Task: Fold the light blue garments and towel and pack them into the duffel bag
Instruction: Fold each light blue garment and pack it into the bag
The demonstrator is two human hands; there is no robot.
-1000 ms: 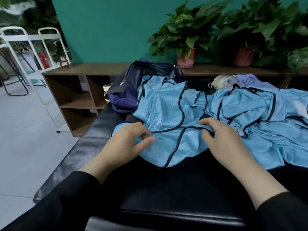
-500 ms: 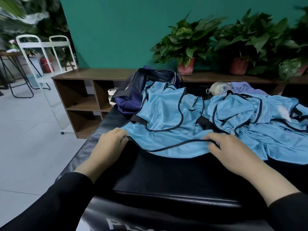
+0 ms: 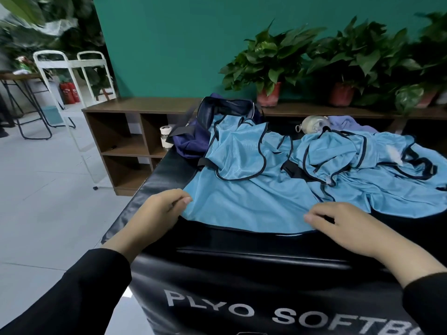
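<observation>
**Thin, slippery vest, best held by its hem corners**

The light blue vest (image 3: 244, 189) lies spread between both hands, its hem toward the person. It looks light, limp and slick, so it likely slides; the dark-trimmed corners suit a pinch. The left hand (image 3: 157, 211) pinches the near-left corner; the right hand (image 3: 343, 226) presses curled fingers on the hem. Beyond them sit the bag (image 3: 193, 141) and more garments (image 3: 377, 165) on the counter (image 3: 242, 243).

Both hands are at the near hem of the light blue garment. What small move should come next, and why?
Probably lift the hem and fold it away, toward the duffel bag. The left hand and right hand pinch the garment at its near edge, and it lies spread flat.
</observation>
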